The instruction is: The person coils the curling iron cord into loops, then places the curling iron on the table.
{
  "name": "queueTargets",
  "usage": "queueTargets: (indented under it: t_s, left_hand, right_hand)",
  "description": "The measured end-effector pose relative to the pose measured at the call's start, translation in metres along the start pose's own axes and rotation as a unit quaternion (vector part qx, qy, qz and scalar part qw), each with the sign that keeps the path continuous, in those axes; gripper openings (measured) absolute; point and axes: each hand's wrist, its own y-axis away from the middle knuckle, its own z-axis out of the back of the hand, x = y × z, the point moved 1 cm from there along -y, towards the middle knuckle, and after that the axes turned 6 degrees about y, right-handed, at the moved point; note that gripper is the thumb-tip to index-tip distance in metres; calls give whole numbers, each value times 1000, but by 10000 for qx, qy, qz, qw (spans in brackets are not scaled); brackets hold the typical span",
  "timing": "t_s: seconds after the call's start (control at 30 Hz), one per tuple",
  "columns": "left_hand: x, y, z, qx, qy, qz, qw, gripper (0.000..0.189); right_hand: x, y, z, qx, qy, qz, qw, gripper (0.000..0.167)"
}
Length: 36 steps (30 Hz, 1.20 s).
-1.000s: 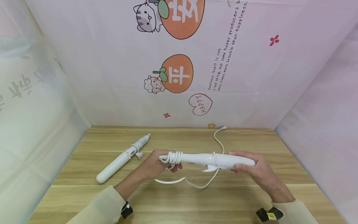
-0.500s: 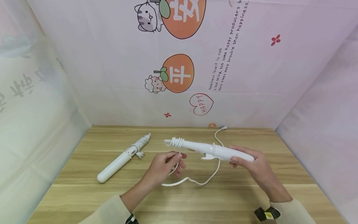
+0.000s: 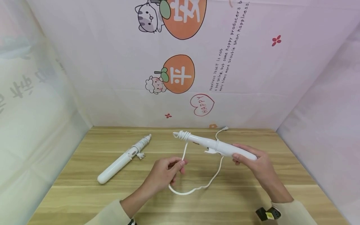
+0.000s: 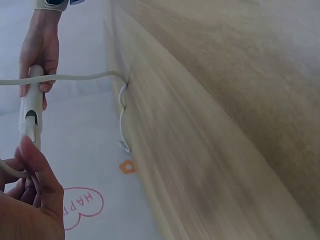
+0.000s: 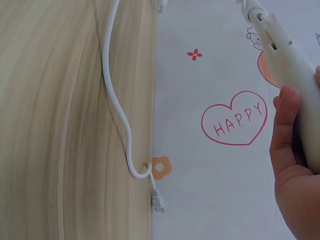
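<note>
A white curling iron (image 3: 205, 142) is held up above the table, its thick rounded end in my right hand (image 3: 257, 161). Several turns of its power cord (image 3: 183, 153) wrap the thin tip at the left. From those turns the cord drops to my left hand (image 3: 168, 172), which pinches it between thumb and fingers, then loops back to the right. A small lever (image 3: 211, 151) sticks out under the iron's middle. The right wrist view shows the thumb along the iron's body (image 5: 295, 80). In the left wrist view, my left fingers (image 4: 37, 160) overlap the iron's lower part.
On the wooden table (image 3: 112, 203) at the left lies a second white curling iron (image 3: 118, 165) with its cord coiled round it and its plug (image 3: 140, 155) beside it. The held iron's plug (image 5: 158, 201) lies by the table's back edge, against a printed cloth wall (image 3: 239, 109).
My left hand has left the wound tip and drawn the cord down and toward me. The iron's tip has swung up and away, slightly right; the right hand keeps its grip.
</note>
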Motion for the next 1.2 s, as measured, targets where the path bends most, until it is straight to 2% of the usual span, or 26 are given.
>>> queueTargets:
  t_s: [0.13,0.2,0.27,0.37,0.47,0.57,0.63,0.8,0.97,1.13,1.2]
  left_hand:
    - [-3,3,4,-150,-1038,-341,9939,27]
    - [-6,4,8,-169,-1574,-518,9860,25]
    - [-10,5,14,-95,-2144,-790,9735,23]
    - [-17,4,26,86,-3049,-1460,9411,20]
    - [-23,2,38,252,-3841,-2107,8986,18]
    - [-28,-1,48,413,-4344,-2485,8648,12]
    - [-31,-2,54,467,-4601,-2611,8473,10]
    - [-34,-5,63,484,-4903,-2786,8244,7]
    - [-32,-9,70,317,-5098,-3253,7958,8]
    - [-32,-14,73,202,-5209,-3561,7755,7]
    - [-33,-15,74,200,-5198,-3665,7714,7]
  right_hand:
    - [-3,0,1,8,215,3,9998,39]
    - [-4,0,1,57,369,62,9993,39]
    - [-5,0,0,132,547,127,9983,39]
    - [-5,1,-2,257,776,187,9965,39]
    - [-4,2,-3,386,838,141,9956,38]
    - [-4,3,-5,537,873,89,9947,38]
    - [-5,4,-6,662,909,68,9936,38]
    - [-6,6,-10,890,1033,12,9907,38]
    - [-7,9,-13,1084,1150,216,9872,37]
    - [-10,12,-14,1261,1056,303,9859,36]
    - [-10,13,-14,1330,967,363,9857,37]
